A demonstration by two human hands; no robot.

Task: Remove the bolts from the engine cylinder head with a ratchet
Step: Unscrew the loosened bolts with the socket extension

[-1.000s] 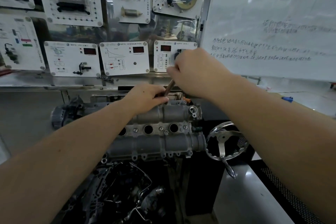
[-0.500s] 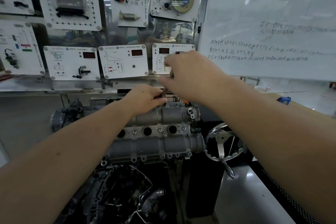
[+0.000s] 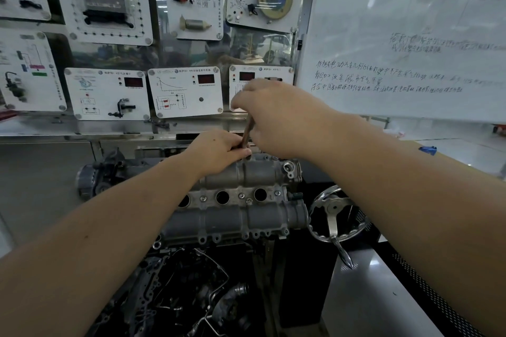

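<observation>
The grey cylinder head [image 3: 235, 216] sits on a stand at the centre, with several small bolts [image 3: 241, 195] along its middle row between round holes. A thin ratchet shaft [image 3: 247, 131] stands nearly upright at the head's far edge. My left hand [image 3: 219, 150] rests on the far top of the head and pinches the shaft's lower end. My right hand [image 3: 276, 115] grips the upper part of the tool from above; the handle end is hidden inside it. The bolt under the tool is hidden by my left fingers.
A chrome handwheel [image 3: 332, 213] with a crank handle sits right of the head. Dark engine parts and hoses [image 3: 178, 290] hang below it. A display board with instrument panels [image 3: 186, 90] stands behind, and a whiteboard [image 3: 405, 35] to the right.
My right hand has swung left and a little toward me, tilting the tool's upper end from right-leaning to nearly upright. My left hand stays at the shaft's base.
</observation>
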